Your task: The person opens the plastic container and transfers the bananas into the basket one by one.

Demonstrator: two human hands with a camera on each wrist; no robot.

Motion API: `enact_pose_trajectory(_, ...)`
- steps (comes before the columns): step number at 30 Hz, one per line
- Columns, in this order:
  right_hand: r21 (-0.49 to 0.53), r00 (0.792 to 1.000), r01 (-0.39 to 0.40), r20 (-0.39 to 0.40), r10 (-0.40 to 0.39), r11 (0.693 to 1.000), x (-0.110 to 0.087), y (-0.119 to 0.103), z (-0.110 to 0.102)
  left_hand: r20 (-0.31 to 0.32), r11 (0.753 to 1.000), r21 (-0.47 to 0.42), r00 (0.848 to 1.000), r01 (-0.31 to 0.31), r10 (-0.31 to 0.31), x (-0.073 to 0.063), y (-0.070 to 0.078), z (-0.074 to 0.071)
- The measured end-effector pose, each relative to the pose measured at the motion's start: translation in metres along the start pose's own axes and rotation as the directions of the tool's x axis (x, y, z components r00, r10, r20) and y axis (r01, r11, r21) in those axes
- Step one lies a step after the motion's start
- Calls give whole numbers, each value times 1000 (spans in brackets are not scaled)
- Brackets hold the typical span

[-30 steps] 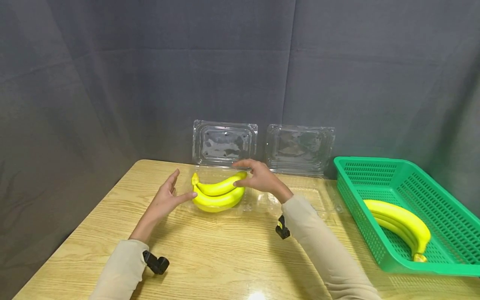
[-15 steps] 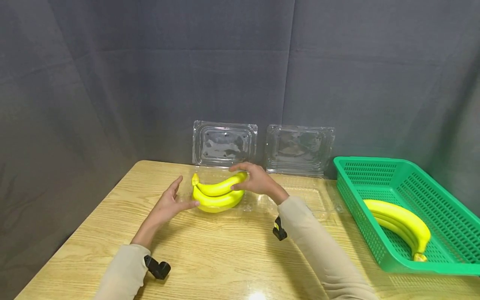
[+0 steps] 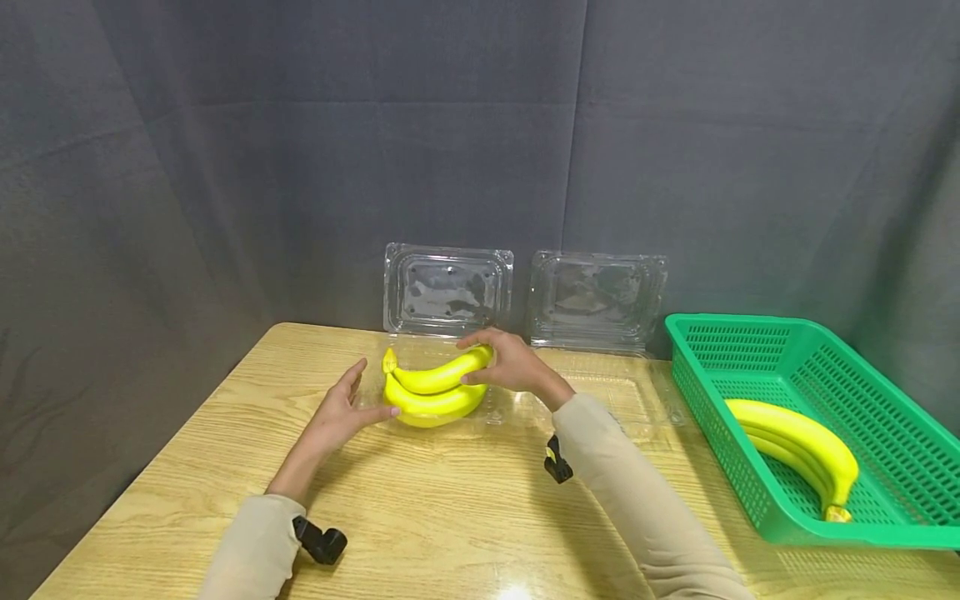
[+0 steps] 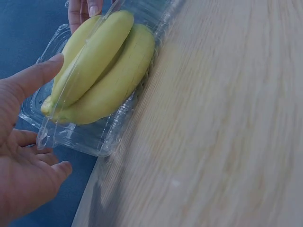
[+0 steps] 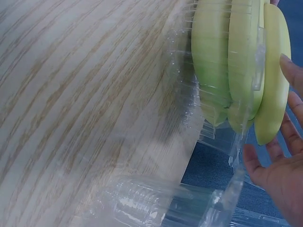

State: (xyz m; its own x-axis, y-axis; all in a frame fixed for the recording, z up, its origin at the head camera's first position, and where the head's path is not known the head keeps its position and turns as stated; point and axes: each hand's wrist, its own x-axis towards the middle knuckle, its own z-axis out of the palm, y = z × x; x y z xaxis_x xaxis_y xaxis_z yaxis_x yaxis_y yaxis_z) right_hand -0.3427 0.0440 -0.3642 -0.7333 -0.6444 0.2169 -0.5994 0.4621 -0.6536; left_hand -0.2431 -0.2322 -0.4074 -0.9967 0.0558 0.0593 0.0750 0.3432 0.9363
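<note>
A bunch of yellow bananas (image 3: pixel 438 404) lies in the base of a clear hinged plastic container (image 4: pixel 92 146), its stem to the left. My left hand (image 3: pixel 337 412) is beside the stem end, thumb extended to the fruit and the other fingers spread apart outside the container's end. My right hand (image 3: pixel 513 362) is at the opposite end. Its thumb overlaps the upper banana in the head view, while the fingers (image 5: pixel 289 132) reach past the far side, loosely bent. The container's lid (image 3: pixel 448 292) stands upright behind the fruit.
To the right is a second clear container (image 3: pixel 611 396), its lid raised too. A green plastic basket (image 3: pixel 723 454) with another banana bunch (image 3: pixel 802 446) stands at the right of the wooden table (image 3: pixel 442 517). A grey curtain (image 3: pixel 480 150) hangs behind.
My left hand has shifted slightly right and toward me, its thumb lower by the stem end. My right hand has moved slightly left and lower over the fruit. The bananas stay in the container.
</note>
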Motion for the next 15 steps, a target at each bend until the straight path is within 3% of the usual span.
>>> enact_pose_trajectory(15, -69, 999, 23, 30, -21, 997, 1, 2, 3, 6, 1000, -27, 1000, 10, -9, 3, -3, 5)
